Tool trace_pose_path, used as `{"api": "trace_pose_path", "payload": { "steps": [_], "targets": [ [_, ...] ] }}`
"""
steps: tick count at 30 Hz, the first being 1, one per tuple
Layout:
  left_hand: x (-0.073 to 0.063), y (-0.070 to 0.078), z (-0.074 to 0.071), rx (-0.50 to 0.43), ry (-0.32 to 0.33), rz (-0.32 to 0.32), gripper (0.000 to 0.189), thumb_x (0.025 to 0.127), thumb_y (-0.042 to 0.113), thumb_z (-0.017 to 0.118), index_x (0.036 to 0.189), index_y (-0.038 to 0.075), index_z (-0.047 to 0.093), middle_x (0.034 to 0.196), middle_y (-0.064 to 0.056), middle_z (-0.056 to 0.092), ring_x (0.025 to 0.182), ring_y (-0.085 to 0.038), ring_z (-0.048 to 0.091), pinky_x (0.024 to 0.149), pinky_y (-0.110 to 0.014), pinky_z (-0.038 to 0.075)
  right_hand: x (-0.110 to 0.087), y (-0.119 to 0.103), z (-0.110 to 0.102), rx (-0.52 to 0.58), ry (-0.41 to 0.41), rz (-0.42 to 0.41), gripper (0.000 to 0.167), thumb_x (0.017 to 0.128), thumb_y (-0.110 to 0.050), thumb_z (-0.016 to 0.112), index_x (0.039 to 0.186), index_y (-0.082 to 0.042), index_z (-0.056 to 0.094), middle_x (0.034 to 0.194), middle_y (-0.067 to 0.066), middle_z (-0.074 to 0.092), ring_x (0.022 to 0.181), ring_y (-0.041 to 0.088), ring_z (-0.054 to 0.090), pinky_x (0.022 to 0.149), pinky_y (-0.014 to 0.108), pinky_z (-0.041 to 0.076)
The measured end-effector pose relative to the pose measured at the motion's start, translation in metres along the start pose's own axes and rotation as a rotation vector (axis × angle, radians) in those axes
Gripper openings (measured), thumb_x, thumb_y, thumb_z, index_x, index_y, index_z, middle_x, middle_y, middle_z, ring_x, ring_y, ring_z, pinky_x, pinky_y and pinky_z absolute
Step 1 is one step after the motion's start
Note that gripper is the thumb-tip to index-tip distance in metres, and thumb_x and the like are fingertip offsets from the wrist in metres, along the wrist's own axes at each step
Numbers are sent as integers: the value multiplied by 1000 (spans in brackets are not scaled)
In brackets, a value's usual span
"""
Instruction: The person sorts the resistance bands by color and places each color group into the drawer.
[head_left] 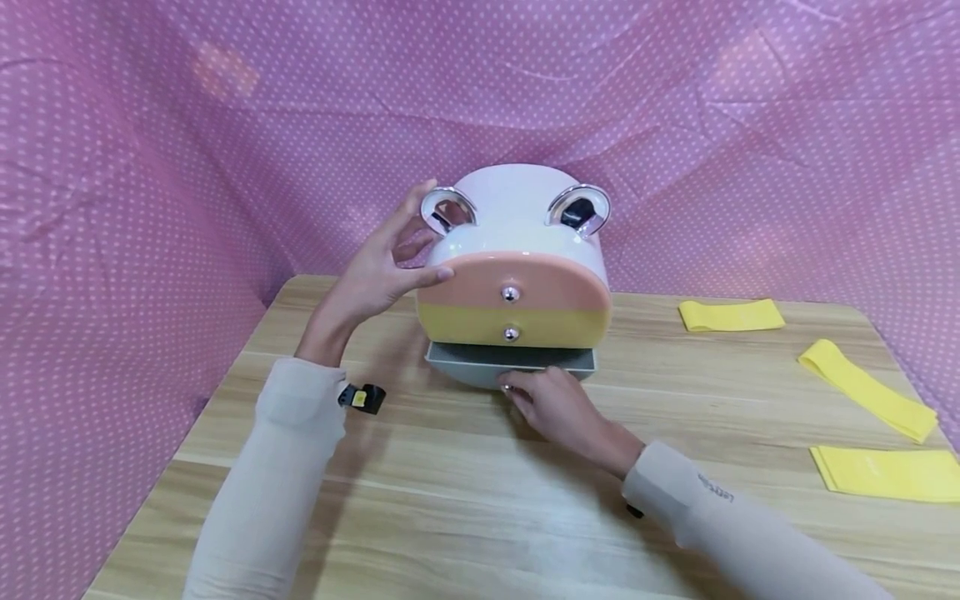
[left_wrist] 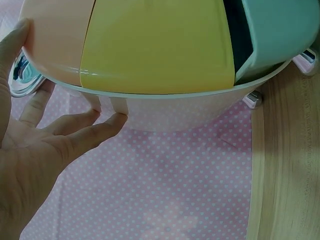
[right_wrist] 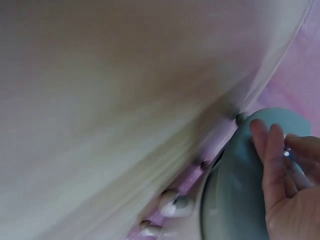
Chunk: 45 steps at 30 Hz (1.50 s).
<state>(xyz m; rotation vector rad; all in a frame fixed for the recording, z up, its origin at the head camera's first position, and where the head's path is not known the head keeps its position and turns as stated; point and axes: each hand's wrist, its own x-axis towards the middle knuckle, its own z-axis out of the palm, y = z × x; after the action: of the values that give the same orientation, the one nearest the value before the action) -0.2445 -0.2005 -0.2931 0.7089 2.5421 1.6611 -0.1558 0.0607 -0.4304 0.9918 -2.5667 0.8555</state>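
Note:
A white drawer box with ring-shaped, silver-rimmed ears stands on the table. Its front has a peach drawer, a yellow drawer and, lowest, a grey-green drawer standing partly pulled out. My left hand is spread at the box's left side. In the left wrist view its thumb touches the peach front's edge, while fairly straight fingers rest against the white side. My right hand pinches the silver knob of the lowest drawer, mostly covered by the fingers in the head view.
Three flat yellow bands lie apart on the right of the wooden table. Pink dotted cloth hangs behind and along the sides. Small feet show under the box. A black strap piece sticks out by the left cuff.

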Motion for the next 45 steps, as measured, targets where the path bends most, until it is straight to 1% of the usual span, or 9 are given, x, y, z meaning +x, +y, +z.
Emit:
{"api": "trace_pose_path", "payload": {
  "steps": [3, 6, 9, 12, 22, 27, 33, 40, 45],
  "targets": [
    [-1, 0, 0, -3, 1, -9, 103, 89, 14, 85, 164, 49, 23, 175, 6, 24, 151, -34, 44, 119, -48, 48, -8, -9, 0, -14, -8, -13, 13, 96, -7, 73, 106, -11, 80, 95, 1, 81, 78, 15, 74, 71, 37, 64],
    [-1, 0, 0, -2, -1, -14, 103, 89, 14, 85, 164, 49, 22, 175, 6, 23, 151, -34, 44, 120, -49, 47, -16, -16, 1, -9, -14, -18, 13, 97, -7, 72, 107, -11, 80, 95, 0, 81, 78, 13, 74, 70, 35, 64],
    [-1, 0, 0, 2, -1, -16, 103, 90, 14, 85, 164, 50, 22, 175, 6, 23, 152, -34, 44, 120, -49, 47, -24, -23, 1, -1, -16, -25, 13, 97, -7, 72, 107, -11, 80, 96, 0, 81, 80, 14, 77, 68, 35, 64],
    [0, -1, 0, 3, -1, -18, 103, 90, 15, 84, 164, 50, 22, 175, 6, 24, 152, -34, 43, 119, -49, 48, -30, -29, 1, 2, -16, -32, 13, 97, -6, 72, 106, -10, 79, 95, 0, 81, 79, 15, 77, 65, 35, 64],
    [-1, 0, 0, 20, 3, -17, 103, 90, 15, 84, 163, 51, 22, 175, 5, 22, 152, -36, 43, 121, -52, 45, -46, -41, 2, 18, -66, -23, 12, 99, -6, 69, 106, -10, 78, 90, -1, 80, 74, 7, 71, 63, 30, 62],
    [-2, 0, 1, 27, 10, -20, 104, 89, 14, 84, 163, 51, 22, 175, 4, 24, 151, -36, 43, 122, -51, 44, -51, -43, 3, 15, -44, -36, 13, 97, -4, 70, 105, -10, 78, 88, 0, 80, 73, 8, 72, 61, 31, 62],
    [-3, -1, 2, 5, 8, 4, 104, 89, 9, 84, 165, 46, 22, 174, 3, 28, 151, -35, 44, 123, -48, 44, -54, -47, 4, 8, -26, -53, 11, 97, -7, 72, 104, -11, 78, 87, -1, 79, 70, 8, 71, 57, 31, 60],
    [-2, -1, 2, -9, 7, 9, 104, 89, 6, 83, 165, 46, 23, 174, 3, 27, 151, -35, 44, 120, -50, 46, -56, -48, 5, 19, -23, -51, 10, 98, -8, 70, 104, -11, 78, 84, -3, 78, 72, 6, 70, 59, 31, 61],
    [-2, -1, 2, -13, 7, 11, 104, 89, 6, 83, 165, 45, 23, 174, 3, 28, 151, -35, 44, 121, -50, 45, -57, -49, 5, -5, -10, -53, 11, 98, -8, 71, 106, -12, 77, 84, -4, 77, 73, 9, 71, 59, 33, 61]
  ]
}}
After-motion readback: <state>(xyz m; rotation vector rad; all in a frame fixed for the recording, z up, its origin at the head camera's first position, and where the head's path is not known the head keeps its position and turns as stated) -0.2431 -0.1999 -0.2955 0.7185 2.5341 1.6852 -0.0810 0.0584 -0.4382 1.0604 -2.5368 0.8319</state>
